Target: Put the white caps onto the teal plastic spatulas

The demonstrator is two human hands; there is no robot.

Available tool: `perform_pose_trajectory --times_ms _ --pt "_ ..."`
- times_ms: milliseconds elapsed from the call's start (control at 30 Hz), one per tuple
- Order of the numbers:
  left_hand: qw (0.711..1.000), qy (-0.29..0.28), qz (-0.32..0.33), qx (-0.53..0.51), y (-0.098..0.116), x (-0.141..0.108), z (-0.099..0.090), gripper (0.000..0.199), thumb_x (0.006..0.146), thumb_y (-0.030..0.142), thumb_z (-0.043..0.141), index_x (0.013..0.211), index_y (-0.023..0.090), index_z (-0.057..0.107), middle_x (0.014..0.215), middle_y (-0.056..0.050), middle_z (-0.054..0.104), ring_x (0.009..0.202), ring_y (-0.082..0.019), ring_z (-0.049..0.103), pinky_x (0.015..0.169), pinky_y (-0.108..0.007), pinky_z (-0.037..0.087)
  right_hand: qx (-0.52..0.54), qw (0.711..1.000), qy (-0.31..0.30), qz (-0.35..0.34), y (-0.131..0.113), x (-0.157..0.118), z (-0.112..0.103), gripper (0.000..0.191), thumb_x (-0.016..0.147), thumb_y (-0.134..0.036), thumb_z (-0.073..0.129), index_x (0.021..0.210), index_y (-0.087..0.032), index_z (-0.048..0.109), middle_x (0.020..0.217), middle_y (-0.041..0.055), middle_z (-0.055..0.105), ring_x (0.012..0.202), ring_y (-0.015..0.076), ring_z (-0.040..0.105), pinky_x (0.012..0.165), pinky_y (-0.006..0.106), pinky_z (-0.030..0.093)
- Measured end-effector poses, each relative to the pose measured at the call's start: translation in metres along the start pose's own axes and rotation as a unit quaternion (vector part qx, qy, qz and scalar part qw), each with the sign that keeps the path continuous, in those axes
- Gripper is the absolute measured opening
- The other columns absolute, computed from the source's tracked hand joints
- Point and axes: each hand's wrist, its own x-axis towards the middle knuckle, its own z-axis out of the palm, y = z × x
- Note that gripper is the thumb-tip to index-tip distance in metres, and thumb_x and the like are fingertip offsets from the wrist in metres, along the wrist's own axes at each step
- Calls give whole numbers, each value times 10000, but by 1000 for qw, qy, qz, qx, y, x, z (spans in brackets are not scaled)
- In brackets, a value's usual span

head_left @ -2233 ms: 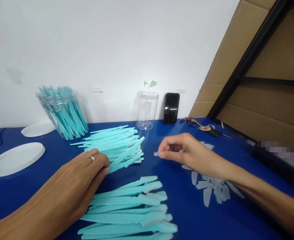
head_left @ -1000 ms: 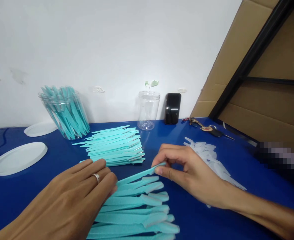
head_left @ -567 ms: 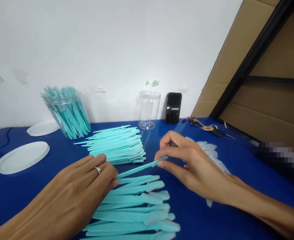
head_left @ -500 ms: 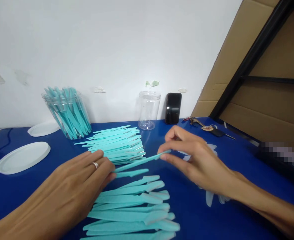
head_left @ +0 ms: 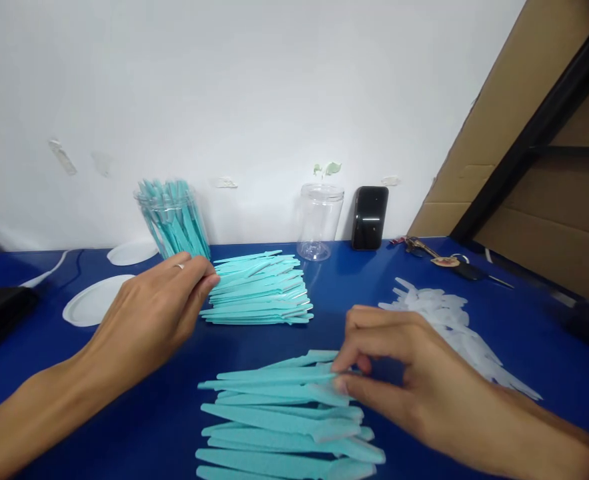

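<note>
Teal plastic eyebrow razors lie in two groups: a tight back pile (head_left: 259, 293) with thin metallic glints at the right ends, and a looser front pile (head_left: 284, 420) with pale-covered right ends. My left hand (head_left: 161, 300), wearing a ring, has its fingertips closed at the back pile's left end, apparently on the tip of a razor lying on top. My right hand (head_left: 399, 380) pinches the right end of a razor at the far side of the front pile, between thumb and forefinger. A clear jar (head_left: 174, 217) full of teal razors stands behind my left hand.
An empty clear jar (head_left: 319, 223) and a phone (head_left: 369, 219) stand against the wall. Translucent white pieces (head_left: 449, 317), probably caps, lie heaped at right, with keys (head_left: 444, 260) behind. White lids (head_left: 91, 303) lie at left, beside a black object (head_left: 1, 313).
The razor stretched between both hands has left the right hand. My left hand has moved back to the rear pile, and my right hand down to the front pile. The view has shifted left.
</note>
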Motion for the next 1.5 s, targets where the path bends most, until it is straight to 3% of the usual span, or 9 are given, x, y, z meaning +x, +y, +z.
perform_pose_trajectory --times_ms 233,433,667,767,900,1033,1133,1300,1500 --pt "1000 -4 25 -16 5 -8 7 296 1202 364 341 992 262 522 877 8 561 776 -204 558 671 -343 331 29 996 -50 75 0 -3 12 179 856 -171 863 710 -245 792 703 -8 672 631 151 630 551 291 446" --pt "999 -14 30 -18 10 -9 6 309 1218 351 333 998 255 529 888 8 552 779 -203 546 670 -340 320 40 994 -59 87 5 -1 12 142 903 -219 825 767 -255 850 751 12 704 673 163 653 589 303 458" --pt "999 -6 44 -19 13 -8 5 307 1209 340 349 973 256 526 864 11 552 740 -200 563 642 -347 328 -64 995 69 37 21 15 -25 228 964 -282 743 744 -255 799 693 21 691 620 188 583 583 345 420" --pt "998 0 53 -24 14 -9 5 311 1200 368 360 958 266 527 840 14 556 682 -202 578 599 -349 315 -215 967 121 60 37 26 -53 204 973 -273 725 784 -243 794 742 47 743 674 220 628 653 373 428" --pt "999 -10 44 -23 13 -15 8 287 1189 399 370 998 287 552 892 0 603 734 -231 610 619 -362 335 -391 894 41 214 67 34 -86 329 1038 -332 665 743 -225 763 841 113 780 791 301 694 656 384 392" --pt "999 -16 35 -19 10 -18 13 279 1184 394 365 1009 296 559 919 -3 621 763 -237 608 640 -361 353 -423 848 -10 320 93 38 -100 234 1026 -310 672 882 -202 822 1011 173 797 897 354 734 671 387 391" --pt "999 -12 45 -18 10 -18 14 264 1182 381 370 1016 294 556 916 -5 622 764 -246 622 640 -366 360 -402 857 -13 322 105 40 -101 188 999 -336 721 952 -199 841 1077 174 806 929 351 746 674 380 414" --pt "998 -13 61 -32 14 -19 14 251 1190 373 376 1025 292 546 916 0 622 762 -248 628 688 -385 402 -360 884 -13 297 119 40 -100 161 971 -203 716 838 -199 807 985 126 818 918 287 742 692 348 426" --pt "994 -18 55 -88 26 -20 11 293 1208 398 382 1010 280 563 894 23 633 747 -210 621 706 -372 398 -312 916 53 247 124 44 -95 123 958 -139 685 873 -180 764 857 99 771 864 270 696 693 346 423"
